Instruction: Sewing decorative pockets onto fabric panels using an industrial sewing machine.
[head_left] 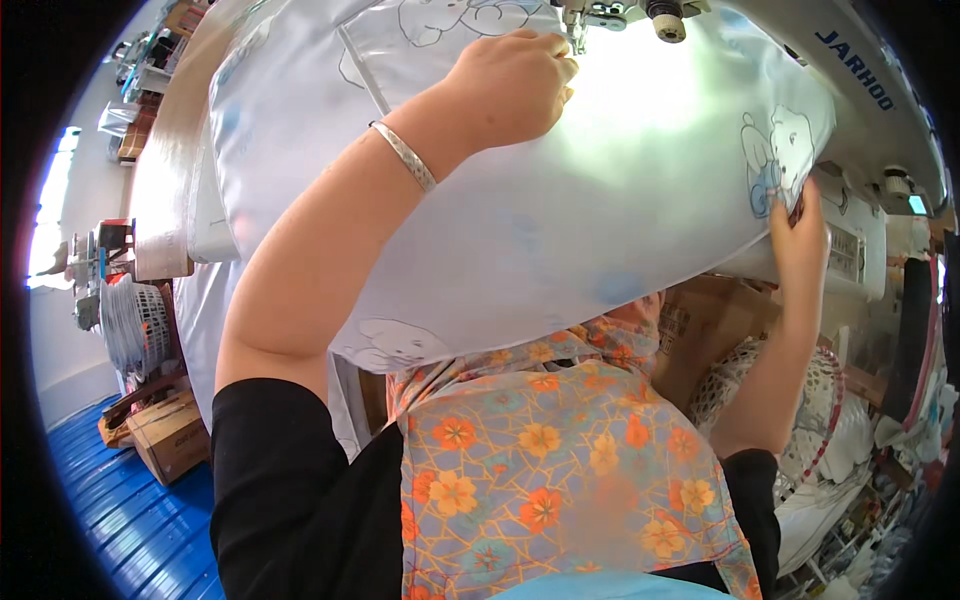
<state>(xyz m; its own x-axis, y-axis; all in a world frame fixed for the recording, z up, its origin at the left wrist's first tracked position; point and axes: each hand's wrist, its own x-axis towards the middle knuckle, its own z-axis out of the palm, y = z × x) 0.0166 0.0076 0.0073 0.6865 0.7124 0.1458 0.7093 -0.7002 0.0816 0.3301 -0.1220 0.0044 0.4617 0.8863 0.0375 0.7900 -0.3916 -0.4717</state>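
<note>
A large sheet of shiny white fabric (450, 240) printed with cartoon bears spreads over the sewing machine table and hangs down to my lap. My left hand (520, 88) rests on it with curled fingers, right beside the presser foot (576, 40); the fingertips are partly hidden, and what they pinch there is the fabric. At the far right, my right hand (797, 225) grips the fabric's edge between thumb and fingers, next to a printed bear. Bright light from the machine falls on the cloth between my hands.
The sewing machine's body (860, 90) curves along the upper right, with a knob (897, 182) at its end. A cardboard box (715, 325) and a white basket (740, 385) stand below right. Another carton (172, 436) sits on the blue floor (110, 500) at left.
</note>
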